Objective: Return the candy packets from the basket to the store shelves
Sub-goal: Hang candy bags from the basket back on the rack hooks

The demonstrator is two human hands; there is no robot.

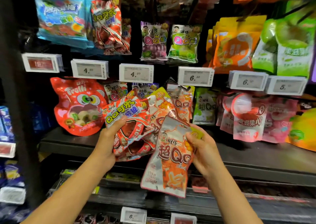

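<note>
Right fingers: curled at the top edge of 1 orange packet (168, 157), pinched by the right hand (204, 148) near its hang hole.
Left fingers: wrapped round a bunch of cola packets (130, 121), thumb laid across the front, held by the left hand (106, 143).
Packets: both lots are held in front of the shelf (68, 143), just below the price tags (195, 76); the orange one hangs free and tilted.
Handling: the film is judged light, soft and slippery, likely to crinkle and slide; the sealed top strip is the surest hold.
Pegs: matching orange packets (181, 102) are seen hanging behind.
Basket: not in view.
</note>
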